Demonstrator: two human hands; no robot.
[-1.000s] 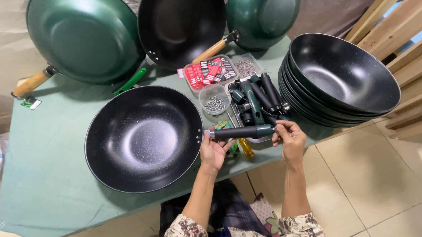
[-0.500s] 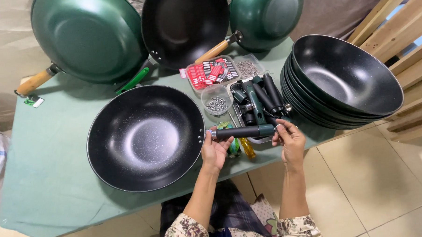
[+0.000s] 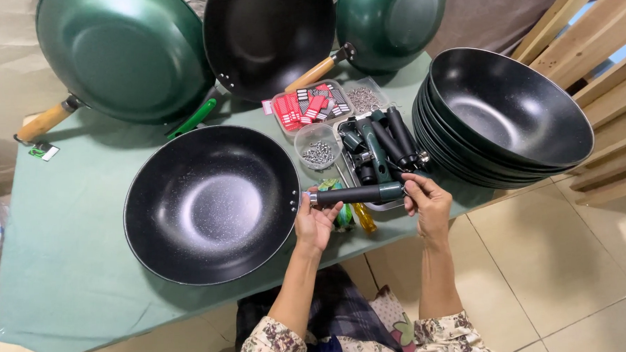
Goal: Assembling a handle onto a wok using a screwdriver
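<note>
2 hands hold 1 dark handle [image 3: 359, 194] level at the rim of the black wok [image 3: 212, 203] on the green table [image 3: 67, 275]: the left hand [image 3: 316, 223] cups it from below near the wok, the right hand [image 3: 428, 205] pinches its far end. The handle's metal tip sits at the wok's rivets, though whether it's fastened I can't tell. 3 handled woks [image 3: 125, 54] lean behind; a stack of bare woks [image 3: 508, 110] waits, spare handles lie in the tray [image 3: 381, 140]

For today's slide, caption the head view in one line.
Both hands hold a dark handle against a black wok.
</note>
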